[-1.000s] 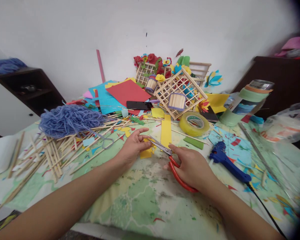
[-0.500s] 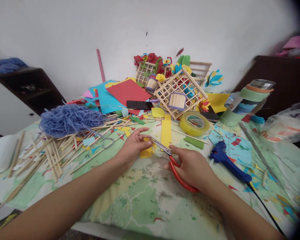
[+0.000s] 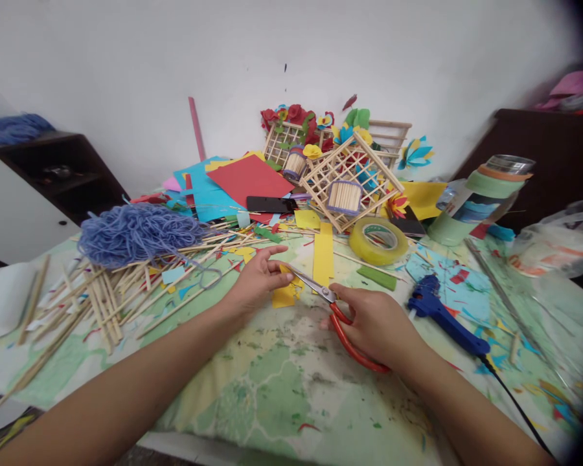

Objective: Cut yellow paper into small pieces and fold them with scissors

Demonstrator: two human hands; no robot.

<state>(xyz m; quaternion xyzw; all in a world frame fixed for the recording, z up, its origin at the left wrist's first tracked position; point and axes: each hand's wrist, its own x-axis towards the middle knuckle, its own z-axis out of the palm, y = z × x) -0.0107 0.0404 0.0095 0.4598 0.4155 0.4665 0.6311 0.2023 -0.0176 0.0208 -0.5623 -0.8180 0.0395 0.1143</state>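
Gripping the red-handled scissors (image 3: 337, 314), the right hand (image 3: 376, 323) angles them over the table (image 3: 272, 388); the left hand (image 3: 260, 281) pinches a small yellow paper piece (image 3: 284, 268) at the blade tips.

From my end I see 2 bare hands, the left hand (image 3: 257, 283) and the right hand (image 3: 376, 323), with slim, tapering fingers. Behind them, the left forearm (image 3: 140, 382) and right forearm (image 3: 471, 401) are uncovered and smooth, each broadening from a narrower wrist.
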